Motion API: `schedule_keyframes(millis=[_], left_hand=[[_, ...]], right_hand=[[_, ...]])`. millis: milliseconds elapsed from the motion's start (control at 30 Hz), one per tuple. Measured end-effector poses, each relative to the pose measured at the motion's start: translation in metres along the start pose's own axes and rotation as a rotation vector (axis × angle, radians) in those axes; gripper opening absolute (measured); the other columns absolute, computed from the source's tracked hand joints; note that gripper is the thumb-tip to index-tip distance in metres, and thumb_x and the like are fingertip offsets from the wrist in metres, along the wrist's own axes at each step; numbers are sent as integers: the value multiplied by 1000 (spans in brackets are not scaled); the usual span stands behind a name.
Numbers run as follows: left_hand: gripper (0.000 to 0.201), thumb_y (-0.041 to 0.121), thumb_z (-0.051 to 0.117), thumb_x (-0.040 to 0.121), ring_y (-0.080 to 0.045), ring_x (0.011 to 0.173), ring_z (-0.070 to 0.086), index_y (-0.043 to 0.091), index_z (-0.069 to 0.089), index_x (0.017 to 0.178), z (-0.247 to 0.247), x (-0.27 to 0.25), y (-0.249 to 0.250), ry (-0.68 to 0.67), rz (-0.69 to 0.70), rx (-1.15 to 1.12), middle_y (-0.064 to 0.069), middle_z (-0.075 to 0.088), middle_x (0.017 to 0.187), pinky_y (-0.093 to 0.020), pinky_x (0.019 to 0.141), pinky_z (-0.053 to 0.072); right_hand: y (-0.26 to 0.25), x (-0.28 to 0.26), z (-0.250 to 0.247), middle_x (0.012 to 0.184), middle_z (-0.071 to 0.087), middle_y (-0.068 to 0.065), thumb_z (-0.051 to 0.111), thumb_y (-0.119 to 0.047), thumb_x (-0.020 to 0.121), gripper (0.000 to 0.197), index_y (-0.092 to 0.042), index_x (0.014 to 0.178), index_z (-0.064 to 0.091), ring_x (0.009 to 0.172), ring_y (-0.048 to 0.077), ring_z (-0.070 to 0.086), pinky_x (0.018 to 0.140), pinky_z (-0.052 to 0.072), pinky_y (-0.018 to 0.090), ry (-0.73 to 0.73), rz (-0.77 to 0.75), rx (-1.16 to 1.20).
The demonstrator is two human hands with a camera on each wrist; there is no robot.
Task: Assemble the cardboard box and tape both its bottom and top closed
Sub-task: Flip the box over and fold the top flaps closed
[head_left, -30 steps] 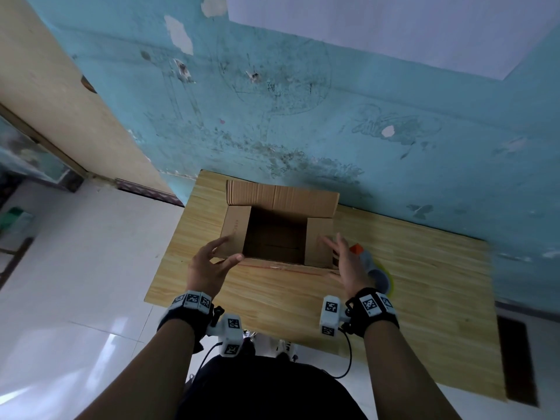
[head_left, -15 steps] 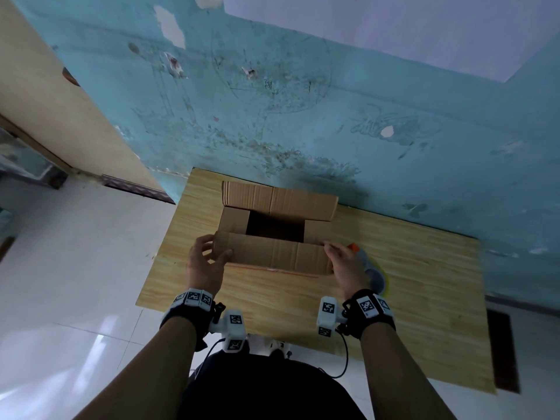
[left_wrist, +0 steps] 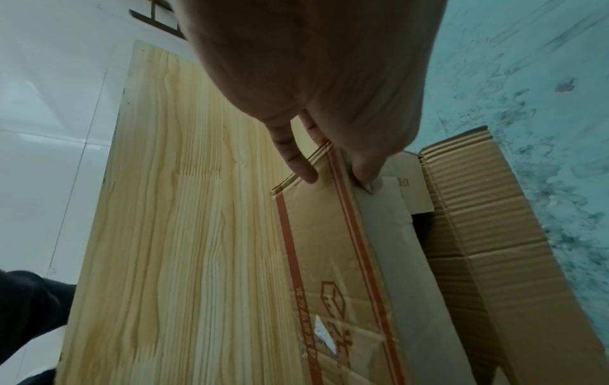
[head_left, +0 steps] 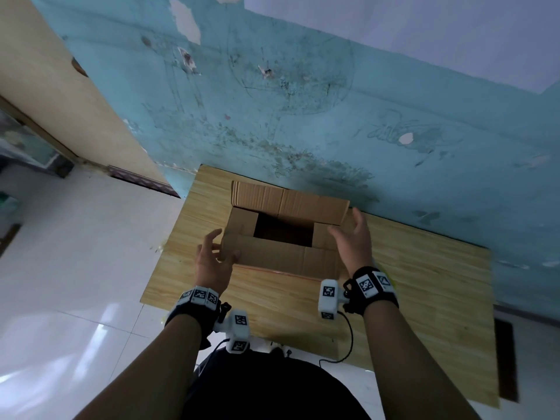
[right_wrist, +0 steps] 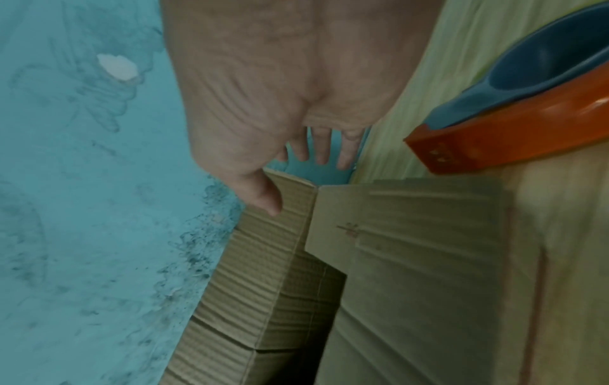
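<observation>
A brown cardboard box (head_left: 285, 256) stands upright on the wooden table (head_left: 424, 283) with its top not closed. Both side flaps and the near flap lie folded inward, while the far flap (head_left: 288, 201) stands up towards the wall. My left hand (head_left: 222, 247) is at the box's near-left corner, thumb on the near flap (left_wrist: 382, 247) and a fingertip on the front face. My right hand (head_left: 344, 221) hovers with fingers spread at the right end of the far flap (right_wrist: 250, 273); whether the thumb touches it I cannot tell.
An orange and blue tape dispenser (right_wrist: 494, 146) lies on the table just right of the box, mostly hidden behind my right wrist in the head view. The blue wall (head_left: 333, 131) runs close behind the box. White tiled floor (head_left: 75, 268) lies to the left.
Both hands raised the near flap and folded it in over the opening. My right hand then left it and moved forward to the far flap's right end.
</observation>
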State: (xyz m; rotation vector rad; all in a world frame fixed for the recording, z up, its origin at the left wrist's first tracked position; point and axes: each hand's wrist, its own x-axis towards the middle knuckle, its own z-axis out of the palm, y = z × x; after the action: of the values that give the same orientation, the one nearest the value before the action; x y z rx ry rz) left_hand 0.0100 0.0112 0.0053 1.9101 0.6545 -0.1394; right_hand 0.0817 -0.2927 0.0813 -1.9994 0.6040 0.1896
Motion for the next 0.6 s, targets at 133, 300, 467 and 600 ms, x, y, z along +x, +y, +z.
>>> schedule_keyframes(millis=[133, 300, 467, 600], left_hand=[[69, 24, 85, 87, -28, 109, 63, 37, 49, 145, 0, 3, -1, -6, -26, 29, -8, 54, 126, -53, 93, 60], [70, 28, 83, 88, -30, 116, 60, 43, 46, 145, 0, 5, 2, -20, -48, 81, -3, 52, 123, -58, 99, 56], [99, 28, 82, 89, -33, 124, 56, 55, 16, 158, -4, 5, 7, -45, -73, 122, -8, 55, 129, -64, 104, 50], [115, 11, 75, 92, -39, 121, 50, 56, -4, 162, -4, 0, 19, -68, 31, 218, -14, 49, 128, -65, 110, 41]], right_hand=[[-22, 17, 0, 175, 28, 1, 73, -32, 99, 85, -24, 169, 26, 160, 21, 29, 123, 28, 40, -78, -49, -2], [-24, 19, 3, 145, 61, 2, 61, -46, 104, 48, -20, 144, 60, 136, 21, 56, 113, 46, 43, -17, -98, 26], [0, 6, 4, 104, 74, 4, 62, -37, 105, 28, -14, 108, 76, 99, 24, 70, 88, 56, 40, -13, -172, -90], [12, -7, 4, 94, 63, -12, 73, -16, 98, 4, -17, 96, 76, 89, 9, 62, 78, 47, 15, -43, -315, -230]])
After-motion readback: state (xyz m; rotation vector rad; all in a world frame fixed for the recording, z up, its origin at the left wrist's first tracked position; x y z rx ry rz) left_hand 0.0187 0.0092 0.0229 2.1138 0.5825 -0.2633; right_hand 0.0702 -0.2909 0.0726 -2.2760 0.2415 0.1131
